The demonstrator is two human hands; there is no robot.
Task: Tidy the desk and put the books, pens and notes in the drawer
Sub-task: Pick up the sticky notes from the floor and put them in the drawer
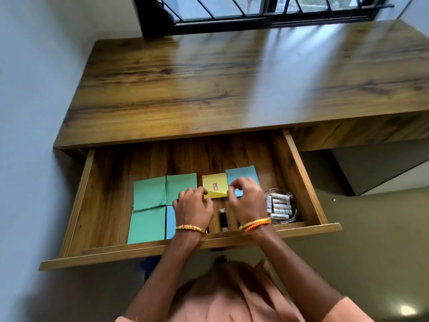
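The desk drawer [299,173] is pulled wide open. Paper notes lie flat inside: three green notes [149,192] at the left, a blue note [170,221] under my left wrist, and another blue note [242,175] at the back right. Between them lies a yellow note pad [214,184] with a small red mark. My left hand [192,205] has curled fingers on the pad's lower left corner. Arched over the pad's right edge, my right hand [246,201] pinches it with thumb and fingers.
A black USB stick [222,219] lies between my wrists near the drawer front. A glass dish [291,198] holding several batteries sits in the drawer's right front corner. The wooden desk top [232,84] runs under a barred window; a wall stands at the left.
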